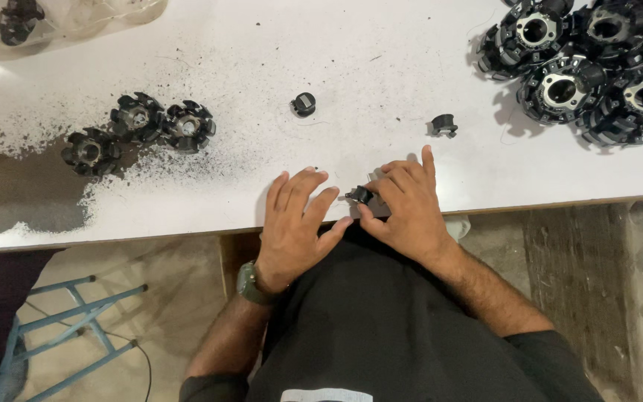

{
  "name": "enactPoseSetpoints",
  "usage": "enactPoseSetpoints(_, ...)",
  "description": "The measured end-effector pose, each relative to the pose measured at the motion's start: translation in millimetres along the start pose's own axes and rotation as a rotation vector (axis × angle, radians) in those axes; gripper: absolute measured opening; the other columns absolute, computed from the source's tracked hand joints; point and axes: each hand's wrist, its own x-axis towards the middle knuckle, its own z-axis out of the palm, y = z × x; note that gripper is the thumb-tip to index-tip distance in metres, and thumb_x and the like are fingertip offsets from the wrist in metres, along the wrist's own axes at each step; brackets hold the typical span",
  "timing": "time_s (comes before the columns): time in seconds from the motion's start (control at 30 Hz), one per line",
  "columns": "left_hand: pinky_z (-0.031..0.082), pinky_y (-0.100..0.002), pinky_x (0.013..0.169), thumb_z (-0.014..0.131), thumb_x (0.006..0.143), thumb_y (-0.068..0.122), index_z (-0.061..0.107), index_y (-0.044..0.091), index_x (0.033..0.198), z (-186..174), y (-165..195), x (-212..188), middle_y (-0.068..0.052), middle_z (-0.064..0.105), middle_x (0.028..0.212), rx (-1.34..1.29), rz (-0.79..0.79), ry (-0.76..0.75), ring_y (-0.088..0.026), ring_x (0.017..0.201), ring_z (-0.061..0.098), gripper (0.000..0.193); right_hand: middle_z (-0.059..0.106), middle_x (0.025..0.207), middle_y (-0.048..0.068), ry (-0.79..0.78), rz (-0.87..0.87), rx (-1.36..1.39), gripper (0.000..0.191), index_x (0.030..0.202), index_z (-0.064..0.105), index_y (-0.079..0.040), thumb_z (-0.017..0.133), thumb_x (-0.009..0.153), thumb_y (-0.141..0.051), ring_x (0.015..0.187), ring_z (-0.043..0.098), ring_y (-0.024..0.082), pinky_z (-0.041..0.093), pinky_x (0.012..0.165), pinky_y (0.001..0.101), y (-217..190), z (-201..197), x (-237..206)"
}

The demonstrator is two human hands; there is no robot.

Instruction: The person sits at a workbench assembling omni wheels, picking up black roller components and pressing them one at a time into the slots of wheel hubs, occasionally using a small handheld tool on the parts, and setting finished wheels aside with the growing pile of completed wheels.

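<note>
Clear plastic bag (76, 18) at the far left corner of the table (381, 74), one dark part (18, 21) inside, blurred and cut off by the frame. Small black part (359, 195) near the front table edge, pinched by right hand (405, 208) fingertips; shape hard to make out. Left hand (295, 223) flat, fingers spread, gripping nothing, just beside it. Pile of black-and-silver housings (589, 67) at far right, partly cropped.

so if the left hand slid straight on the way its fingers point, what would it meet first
Probably the small round black part lying alone up the white table. The left hand points up and slightly right; the tabletop between looks bare, though the line may pass just beside it.
</note>
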Motion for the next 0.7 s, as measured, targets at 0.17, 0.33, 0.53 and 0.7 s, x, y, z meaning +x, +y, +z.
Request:
enactPoseSetpoints(0.17,0.032,-0.054,0.125,0.079,0.094,0.012,0.071,0.010,0.106,31.1,-1.9,-0.8,-0.006,0.061,0.134,0.092,-0.011,0.142,-0.023,0.137,0.054,0.015,0.062,0.105,0.011,0.016,-0.002,-0.004,0.034,0.101,0.070,-0.006,0.085,0.074,-0.021,0.116,0.056,0.032,0.018,0.123,0.0701,0.4,1.8,2.9)
enactPoseSetpoints(0.33,0.032,-0.055,0.120,0.077,0.090,0.010,0.070,0.010,0.102,30.9,-0.6,-2.2,-0.008,0.061,0.132,0.140,0.125,0.119,-0.026,0.134,0.054,0.014,0.062,0.106,0.011,-0.014,-0.012,0.009,0.034,0.101,0.071,-0.007,0.085,0.074,-0.021,0.119,0.055,0.032,0.017,0.123,0.0698,-0.1,2.0,2.8)
enactPoseSetpoints(0.53,0.045,-0.046,0.098,0.076,0.086,0.011,0.073,0.010,0.099,15.5,3.7,18.2,-0.008,0.065,0.120,-0.107,-0.061,-0.017,-0.026,0.113,0.060,0.013,0.061,0.105,0.009,-0.084,-0.094,-0.028,0.035,0.103,0.072,-0.008,0.085,0.074,-0.023,0.122,0.054,0.030,0.012,0.123,0.0700,3.0,-3.3,7.8)
enactPoseSetpoints(0.7,0.054,-0.035,0.072,0.071,0.092,0.015,0.073,0.008,0.097,1.5,-1.1,32.3,-0.004,0.071,0.092,-0.425,-0.424,-0.246,-0.019,0.080,0.067,0.009,0.061,0.104,0.008,-0.098,-0.102,-0.024,0.035,0.103,0.072,-0.010,0.085,0.073,-0.023,0.122,0.055,0.029,0.011,0.124,0.0701,4.1,-5.2,8.2)
